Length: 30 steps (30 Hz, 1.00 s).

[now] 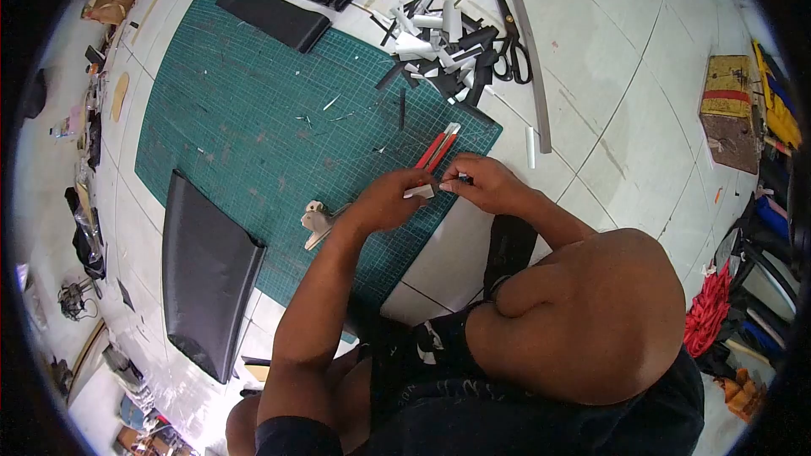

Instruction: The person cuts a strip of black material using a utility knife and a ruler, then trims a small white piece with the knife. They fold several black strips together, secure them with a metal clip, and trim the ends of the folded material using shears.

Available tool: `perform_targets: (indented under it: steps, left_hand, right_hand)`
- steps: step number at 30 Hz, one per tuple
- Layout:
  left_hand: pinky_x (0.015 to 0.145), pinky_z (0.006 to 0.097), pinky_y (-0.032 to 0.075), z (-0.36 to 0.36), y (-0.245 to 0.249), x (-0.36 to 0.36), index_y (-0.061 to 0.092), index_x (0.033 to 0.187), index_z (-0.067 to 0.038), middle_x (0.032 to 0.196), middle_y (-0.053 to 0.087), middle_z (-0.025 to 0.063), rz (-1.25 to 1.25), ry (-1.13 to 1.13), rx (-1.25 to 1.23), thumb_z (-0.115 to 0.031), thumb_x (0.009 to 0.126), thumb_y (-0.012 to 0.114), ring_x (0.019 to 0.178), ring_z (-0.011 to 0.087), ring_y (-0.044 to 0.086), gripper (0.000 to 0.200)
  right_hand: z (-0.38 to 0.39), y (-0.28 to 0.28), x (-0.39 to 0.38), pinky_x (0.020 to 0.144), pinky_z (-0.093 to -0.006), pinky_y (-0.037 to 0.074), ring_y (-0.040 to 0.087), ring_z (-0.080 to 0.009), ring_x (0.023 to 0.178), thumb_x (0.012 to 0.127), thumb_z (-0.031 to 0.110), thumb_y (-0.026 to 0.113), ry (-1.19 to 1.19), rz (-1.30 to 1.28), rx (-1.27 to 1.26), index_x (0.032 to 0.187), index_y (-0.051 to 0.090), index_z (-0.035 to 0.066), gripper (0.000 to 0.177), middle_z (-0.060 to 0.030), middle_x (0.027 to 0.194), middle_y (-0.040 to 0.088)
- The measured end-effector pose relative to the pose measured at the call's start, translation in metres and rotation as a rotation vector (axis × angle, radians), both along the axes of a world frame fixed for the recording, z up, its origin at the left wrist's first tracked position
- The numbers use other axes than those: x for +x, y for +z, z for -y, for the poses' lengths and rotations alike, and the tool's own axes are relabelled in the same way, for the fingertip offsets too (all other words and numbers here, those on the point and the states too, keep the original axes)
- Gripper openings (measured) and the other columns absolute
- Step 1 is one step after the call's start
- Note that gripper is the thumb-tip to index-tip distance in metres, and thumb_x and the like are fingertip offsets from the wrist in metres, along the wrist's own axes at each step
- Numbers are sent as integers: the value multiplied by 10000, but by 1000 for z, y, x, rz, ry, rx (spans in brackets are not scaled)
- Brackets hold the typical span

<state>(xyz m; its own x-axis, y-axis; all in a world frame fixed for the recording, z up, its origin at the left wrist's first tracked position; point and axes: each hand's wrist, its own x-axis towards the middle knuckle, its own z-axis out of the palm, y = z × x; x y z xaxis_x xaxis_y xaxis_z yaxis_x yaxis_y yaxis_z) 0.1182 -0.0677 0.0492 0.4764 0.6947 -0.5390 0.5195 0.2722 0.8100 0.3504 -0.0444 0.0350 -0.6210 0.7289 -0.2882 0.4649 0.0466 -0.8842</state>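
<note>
My left hand is closed on a small white piece that pokes out between thumb and fingers. Close beside it, my right hand pinches at something small and dark near the piece's end; what it is I cannot make out. Just beyond my fingertips a red cutter knife lies on the green cutting mat. A pale metal clamp-like object rests on the mat, left of my left wrist and partly covered by it.
Black and white offcuts are heaped at the mat's far corner. Beside them lie black scissors and a long metal ruler. Folded black sheets lie at the far edge, a black sheet at left. A yellow-brown box stands right.
</note>
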Motion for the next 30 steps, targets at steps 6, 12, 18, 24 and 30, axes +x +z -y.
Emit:
perform_targets:
  steps: [6, 12, 18, 24, 30]
  left_hand:
    - [920, 411, 492, -4, 5, -10, 643, 1167, -70, 1122, 660, 137, -11, 76, -65, -94, 859, 663, 1062, 282, 636, 309]
    - [980, 395, 481, -7, 9, -22, 630, 1181, -67, 1162, 638, 111, -7, 82, -70, -77, 891, 646, 1117, 253, 610, 291]
    - [895, 346, 489, -9, 14, -40, 626, 1140, -70, 1068, 645, 52, 122, 280, -20, -62, 879, 662, 1004, 176, 612, 263]
    - [854, 305, 491, -6, 9, -32, 620, 1099, -57, 1025, 644, 41, 287, 445, 32, -33, 870, 674, 955, 139, 612, 237]
    - [839, 305, 501, -2, 3, -16, 628, 1110, -38, 999, 660, 54, 362, 525, 45, -69, 905, 660, 929, 135, 625, 210]
  right_hand:
    - [-7, 4, 8, 747, -360, 485, 614, -215, 860, 933, 249, 649, -68, 44, 2, 964, 673, 37, 216, -102, 920, 630]
    - [-16, -2, 30, 695, -337, 464, 579, -190, 774, 936, 265, 647, -122, 76, 9, 989, 677, 43, 229, -80, 903, 628]
    - [-27, -14, 54, 670, -305, 436, 511, -139, 706, 947, 334, 644, -383, 114, -173, 1035, 689, 50, 301, -29, 834, 641]
    - [-20, -37, 48, 737, -335, 487, 594, -189, 838, 936, 310, 654, -597, 148, 27, 1082, 681, 26, 320, -110, 933, 654]
    - [2, -28, 37, 750, -351, 513, 629, -239, 871, 880, 235, 713, -329, 180, 322, 1131, 668, 44, 318, -118, 1006, 602]
